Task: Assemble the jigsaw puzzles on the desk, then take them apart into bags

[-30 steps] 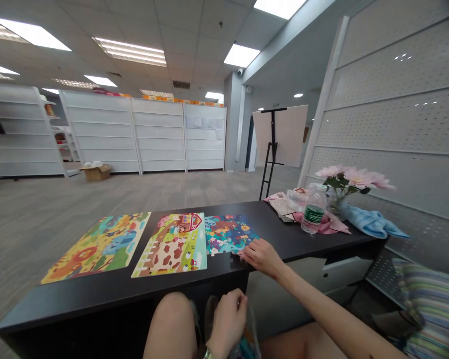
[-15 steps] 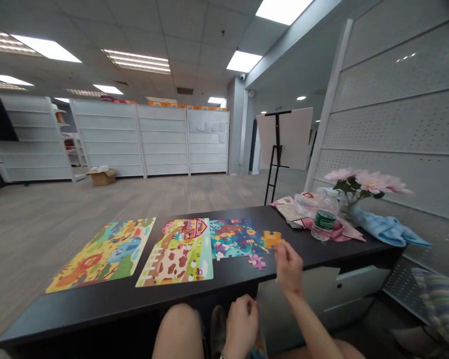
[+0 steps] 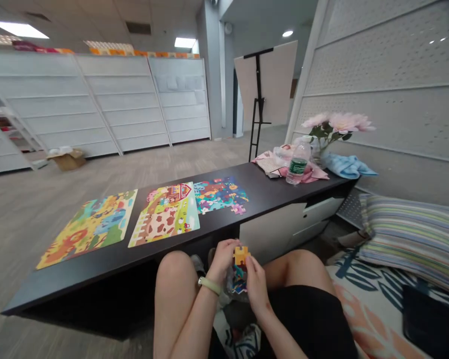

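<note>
Above my lap, my right hand (image 3: 257, 286) pinches a yellow-orange puzzle piece (image 3: 241, 254) by its edge. My left hand (image 3: 223, 258), with a pale green watch band on the wrist, is closed on a clear plastic bag (image 3: 230, 279) just beneath that piece. Teal and dark blue puzzle pieces (image 3: 239, 285) show at the bag. On the dark low cabinet, the blue sea puzzle (image 3: 217, 194) has an uneven right edge. A pink-purple puzzle piece (image 3: 238, 209) lies at its lower right. To its left are a farm puzzle (image 3: 168, 212) and a yellow animal puzzle (image 3: 93, 224).
A water bottle (image 3: 298, 162), pink cloth (image 3: 316, 173), blue cloth (image 3: 346, 165) and pink flowers (image 3: 340, 122) stand at the cabinet's right end. A striped cushion (image 3: 415, 239) and a black phone-like slab (image 3: 428, 319) are at my right. An easel (image 3: 257, 94) stands behind.
My right hand has brought the yellow-orange piece from above the cabinet down to my lap, beside my left hand. The view has tilted down and turned right.
</note>
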### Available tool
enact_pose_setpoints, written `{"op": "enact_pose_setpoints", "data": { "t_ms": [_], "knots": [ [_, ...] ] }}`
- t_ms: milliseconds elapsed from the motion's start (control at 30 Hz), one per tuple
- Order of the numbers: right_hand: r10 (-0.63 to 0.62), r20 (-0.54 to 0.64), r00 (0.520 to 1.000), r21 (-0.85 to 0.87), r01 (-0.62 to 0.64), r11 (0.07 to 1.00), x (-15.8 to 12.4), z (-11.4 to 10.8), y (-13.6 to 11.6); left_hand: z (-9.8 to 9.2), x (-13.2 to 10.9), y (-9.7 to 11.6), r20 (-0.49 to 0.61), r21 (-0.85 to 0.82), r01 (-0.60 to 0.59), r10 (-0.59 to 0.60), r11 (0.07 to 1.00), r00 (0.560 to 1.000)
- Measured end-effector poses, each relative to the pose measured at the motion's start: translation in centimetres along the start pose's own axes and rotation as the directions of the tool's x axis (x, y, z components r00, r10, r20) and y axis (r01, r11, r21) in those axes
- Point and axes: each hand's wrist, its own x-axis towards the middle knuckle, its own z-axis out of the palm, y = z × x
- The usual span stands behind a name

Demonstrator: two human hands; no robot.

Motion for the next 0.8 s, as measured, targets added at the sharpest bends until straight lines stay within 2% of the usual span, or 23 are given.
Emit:
{"op": "enact_pose_setpoints", "data": {
  "t_ms": [167,300,433,533,667,733,800],
  "knots": [
    [0.016,0.048,0.999,-0.054,-0.014,0.998,0.2,-2.2,0.4,-0.4,-0.2,0.9,0.021,0.225,-0.075,0.072,0.971,0.997],
    [0.048,0.032,0.998,-0.052,-0.046,0.998,1.7,-3.8,1.9,-0.6,-0.9,1.6,0.070,0.418,-0.171,0.156,0.892,0.985],
    [0.076,0.007,0.997,-0.008,-0.076,0.997,3.0,-4.9,2.8,-0.4,-1.9,1.9,0.156,0.529,-0.237,0.182,0.815,0.971],
    [0.070,0.025,0.997,0.026,-0.071,0.997,3.0,-5.4,1.5,-0.2,-2.1,1.9,0.190,0.563,-0.263,0.187,0.784,0.964],
    [0.010,0.032,0.999,0.013,-0.010,1.000,2.6,-6.6,-1.7,0.0,-2.2,2.1,0.205,0.570,-0.274,0.190,0.775,0.960],
    [-0.061,0.012,0.998,-0.070,0.062,0.996,2.5,-7.5,-2.8,0.1,-2.5,2.4,0.216,0.562,-0.288,0.198,0.775,0.956],
    [-0.109,0.075,0.991,-0.271,0.126,0.954,2.5,-8.3,-3.2,0.4,-3.0,2.9,0.237,0.553,-0.313,0.214,0.772,0.948]
  ]
}}
